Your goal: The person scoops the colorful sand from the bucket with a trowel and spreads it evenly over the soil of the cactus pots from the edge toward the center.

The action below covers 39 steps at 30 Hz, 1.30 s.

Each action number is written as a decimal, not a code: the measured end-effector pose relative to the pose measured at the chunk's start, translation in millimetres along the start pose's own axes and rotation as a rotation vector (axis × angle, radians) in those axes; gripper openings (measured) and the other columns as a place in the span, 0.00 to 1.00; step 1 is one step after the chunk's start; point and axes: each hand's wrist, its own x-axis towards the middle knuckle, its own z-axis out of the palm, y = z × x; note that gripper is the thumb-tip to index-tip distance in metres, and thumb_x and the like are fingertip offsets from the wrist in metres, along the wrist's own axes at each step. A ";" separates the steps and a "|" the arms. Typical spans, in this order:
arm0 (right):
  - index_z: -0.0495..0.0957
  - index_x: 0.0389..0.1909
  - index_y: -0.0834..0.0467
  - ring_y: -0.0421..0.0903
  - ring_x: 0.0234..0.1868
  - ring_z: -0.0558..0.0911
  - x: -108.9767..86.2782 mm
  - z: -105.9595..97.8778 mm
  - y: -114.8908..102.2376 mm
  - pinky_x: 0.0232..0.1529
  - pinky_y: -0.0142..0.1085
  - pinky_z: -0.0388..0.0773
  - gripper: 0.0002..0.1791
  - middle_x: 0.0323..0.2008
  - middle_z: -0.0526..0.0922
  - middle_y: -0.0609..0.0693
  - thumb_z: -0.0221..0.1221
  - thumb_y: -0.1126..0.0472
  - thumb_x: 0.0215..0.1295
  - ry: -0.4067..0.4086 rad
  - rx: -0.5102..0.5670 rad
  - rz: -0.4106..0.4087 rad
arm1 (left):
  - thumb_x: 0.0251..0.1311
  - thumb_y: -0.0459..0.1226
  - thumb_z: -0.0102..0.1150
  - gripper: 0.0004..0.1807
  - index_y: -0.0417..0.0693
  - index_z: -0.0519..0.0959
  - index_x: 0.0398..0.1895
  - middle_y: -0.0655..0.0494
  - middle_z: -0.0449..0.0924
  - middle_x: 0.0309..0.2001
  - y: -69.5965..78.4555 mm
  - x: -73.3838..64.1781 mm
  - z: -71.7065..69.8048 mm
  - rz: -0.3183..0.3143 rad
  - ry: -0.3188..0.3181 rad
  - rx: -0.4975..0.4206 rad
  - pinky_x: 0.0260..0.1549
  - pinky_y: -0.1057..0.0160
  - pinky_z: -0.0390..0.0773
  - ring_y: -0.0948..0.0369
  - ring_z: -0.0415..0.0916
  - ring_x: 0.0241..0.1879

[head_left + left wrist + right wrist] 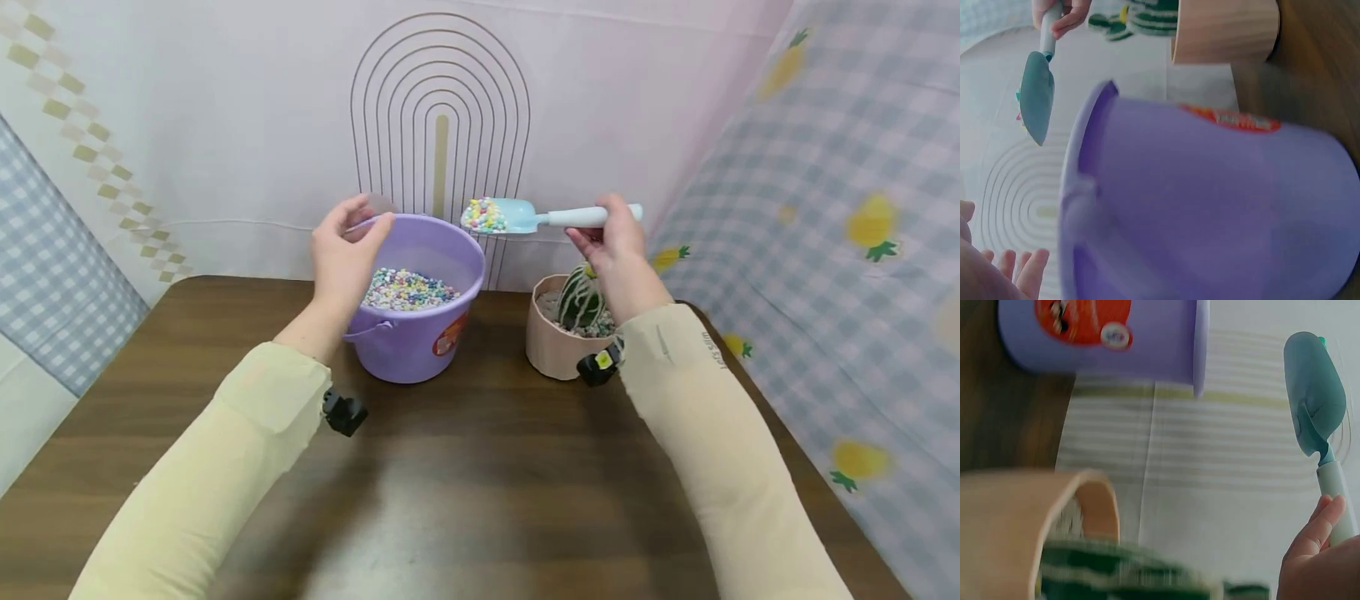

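Observation:
My right hand (618,237) grips the white handle of a light-blue trowel (517,215), held level in the air between the bucket and the potted cactus. Small pastel pellets (483,215) lie on the blade's front part. A purple bucket (457,329) stands on the table with many more multicoloured pellets (408,290) inside. Beside the bucket's left rim my left hand (345,254) is raised, holding nothing, its fingers loosely bent. In the left wrist view, the fingers (1032,272) show apart from the bucket wall. The trowel's underside (1316,381) faces the right wrist camera.
Under my right wrist stands a peach-coloured pot (551,346) holding a cactus (579,304) and gravel. The brown wooden table (450,475) reaches back to a white cloth (637,100) with arch lines. A checked cloth (825,250) hangs along the right side.

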 end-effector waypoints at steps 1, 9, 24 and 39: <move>0.64 0.34 0.57 0.43 0.20 0.74 -0.1 -5.6 -4.0 0.18 0.27 0.79 0.05 0.30 0.71 0.53 0.51 0.61 0.64 -0.001 0.002 0.000 | 0.58 0.43 0.61 0.26 0.49 0.71 0.61 0.48 0.76 0.57 -0.3 -0.3 4.5 -0.003 -0.020 -0.009 0.53 0.65 0.77 0.56 0.76 0.55; 0.64 0.35 0.57 0.45 0.20 0.74 4.1 -45.8 -28.3 0.18 0.29 0.79 0.06 0.26 0.72 0.53 0.51 0.61 0.64 0.019 0.035 0.015 | 0.58 0.42 0.61 0.26 0.48 0.72 0.60 0.49 0.77 0.55 -1.8 -9.0 39.4 -0.016 -0.151 -0.020 0.42 0.65 0.82 0.57 0.78 0.51; 0.64 0.38 0.55 0.49 0.19 0.77 7.7 -111.5 -58.1 0.20 0.34 0.80 0.08 0.19 0.74 0.56 0.54 0.60 0.64 0.077 0.132 0.099 | 0.57 0.45 0.62 0.27 0.48 0.73 0.59 0.50 0.78 0.54 -2.0 -33.1 98.9 -0.004 -0.301 0.004 0.46 0.60 0.81 0.55 0.78 0.50; 0.60 0.44 0.49 0.52 0.21 0.79 7.8 -151.2 -60.2 0.21 0.37 0.81 0.14 0.20 0.75 0.58 0.55 0.60 0.64 0.123 0.175 0.148 | 0.56 0.43 0.63 0.29 0.44 0.71 0.61 0.43 0.76 0.56 -24.4 -60.8 147.9 -0.072 -0.402 0.051 0.51 0.59 0.79 0.53 0.78 0.51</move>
